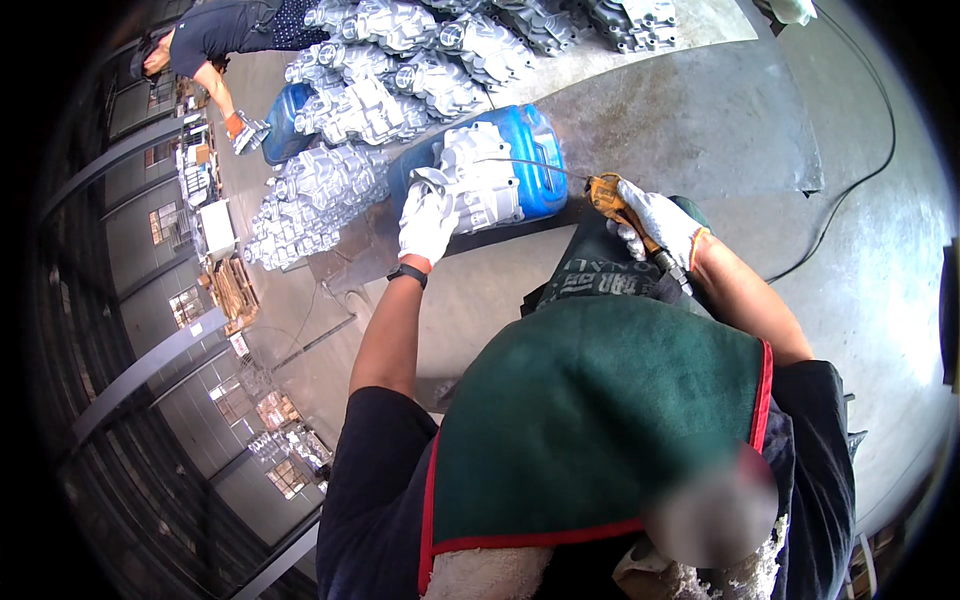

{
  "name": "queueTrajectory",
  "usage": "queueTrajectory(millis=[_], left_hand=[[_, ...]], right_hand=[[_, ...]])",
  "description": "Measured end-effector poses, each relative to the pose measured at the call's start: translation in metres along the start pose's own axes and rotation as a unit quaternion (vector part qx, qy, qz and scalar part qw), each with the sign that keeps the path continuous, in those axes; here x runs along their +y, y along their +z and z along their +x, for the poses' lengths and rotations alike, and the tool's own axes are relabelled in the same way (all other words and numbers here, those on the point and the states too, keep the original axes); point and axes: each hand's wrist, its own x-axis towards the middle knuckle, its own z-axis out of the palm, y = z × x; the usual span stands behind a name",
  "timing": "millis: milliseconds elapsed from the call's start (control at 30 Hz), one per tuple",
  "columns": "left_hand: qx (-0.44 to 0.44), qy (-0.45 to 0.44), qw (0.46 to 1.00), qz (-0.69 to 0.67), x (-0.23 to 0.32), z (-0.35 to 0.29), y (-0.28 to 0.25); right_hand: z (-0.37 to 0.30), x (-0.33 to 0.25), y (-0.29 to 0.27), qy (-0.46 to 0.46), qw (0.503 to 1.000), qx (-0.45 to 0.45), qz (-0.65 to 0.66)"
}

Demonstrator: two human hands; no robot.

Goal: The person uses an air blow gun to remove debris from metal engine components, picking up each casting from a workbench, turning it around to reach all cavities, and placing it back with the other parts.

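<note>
A silver cast-metal housing [480,178] lies against a blue plastic jerrycan [540,195]; the white-gloved left hand [428,225] pinches its 8 o'clock edge between the fingers. At its 3 o'clock, the white-gloved right hand's [662,222] fingers wrap a yellow handheld tool [607,195] with a thin metal rod [550,166].

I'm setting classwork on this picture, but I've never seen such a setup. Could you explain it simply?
There is no robot: each grip is a person's white-gloved hand. The picture comes from a fisheye camera on that person's head, looking down, so straight edges bend. The left grip touches a silver metal casting, seen against a blue container. The right grip holds a yellow tool that points toward the casting. More castings lie piled beside a dark grey surface, and a co-worker bends at upper left.
</note>
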Motion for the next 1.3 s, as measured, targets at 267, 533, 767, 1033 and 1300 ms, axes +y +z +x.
queueTrajectory(millis=[267,533,767,1033,1300], left_hand=[[-0.006,-0.002,1.0,-0.006,0.006,0.001,-0.008],[-0.012,-0.02,1.0,-0.01,0.011,0.0,-0.011],[-0.026,-0.022,0.999,0.006,0.01,0.001,-0.01],[-0.053,-0.038,0.998,-0.009,0.01,0.003,-0.012],[-0.001,-0.021,1.0,0.009,0.006,0.004,-0.005]], right_hand=[[-0.001,-0.006,-0.003,0.012,1.0,-0.01,0.011],[0.002,-0.012,-0.001,0.012,1.0,-0.009,-0.011],[0.008,-0.017,-0.002,0.022,0.999,-0.029,0.011],[0.008,-0.019,-0.007,0.02,0.999,-0.03,-0.001],[0.012,-0.023,-0.002,0.024,0.999,-0.02,-0.033]])
